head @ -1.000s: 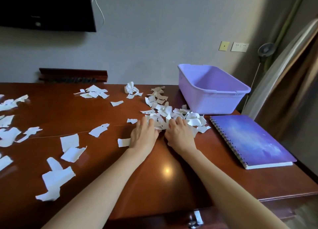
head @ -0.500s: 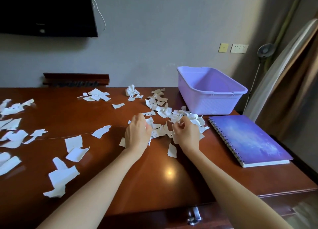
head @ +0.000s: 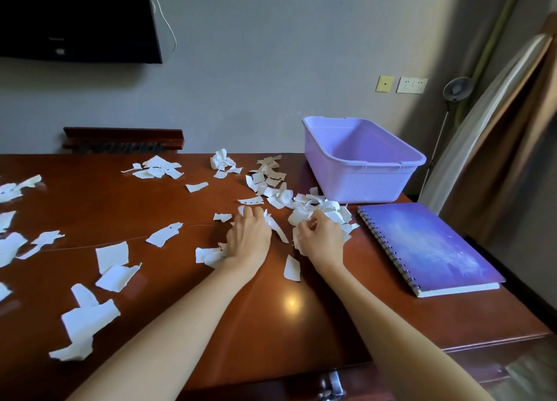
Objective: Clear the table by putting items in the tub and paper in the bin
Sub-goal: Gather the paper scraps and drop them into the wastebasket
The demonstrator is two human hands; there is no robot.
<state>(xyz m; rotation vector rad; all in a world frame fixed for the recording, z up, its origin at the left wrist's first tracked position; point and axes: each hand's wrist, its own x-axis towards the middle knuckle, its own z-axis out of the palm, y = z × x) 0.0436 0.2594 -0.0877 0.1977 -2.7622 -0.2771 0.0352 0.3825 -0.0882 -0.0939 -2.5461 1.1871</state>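
Torn white paper scraps (head: 275, 189) lie scattered over the brown wooden table (head: 180, 325). My left hand (head: 248, 239) is curled around a bunch of scraps near the table's middle. Just to its right, my right hand (head: 321, 241) grips a bigger wad of scraps (head: 327, 211). A lilac plastic tub (head: 361, 159) stands empty at the back right. A purple spiral notebook (head: 428, 247) lies flat in front of the tub, to the right of my right hand. No bin is in view.
More scraps lie at the left edge (head: 12, 244) and front left (head: 87, 319). One loose scrap (head: 291, 268) sits between my wrists. A dark screen (head: 75, 18) hangs on the wall. A floor lamp (head: 455, 90) and curtain (head: 512, 129) stand to the right.
Both hands went from lying flat against the scrap pile to curling around handfuls of scraps. One scrap dropped onto the table between my wrists.
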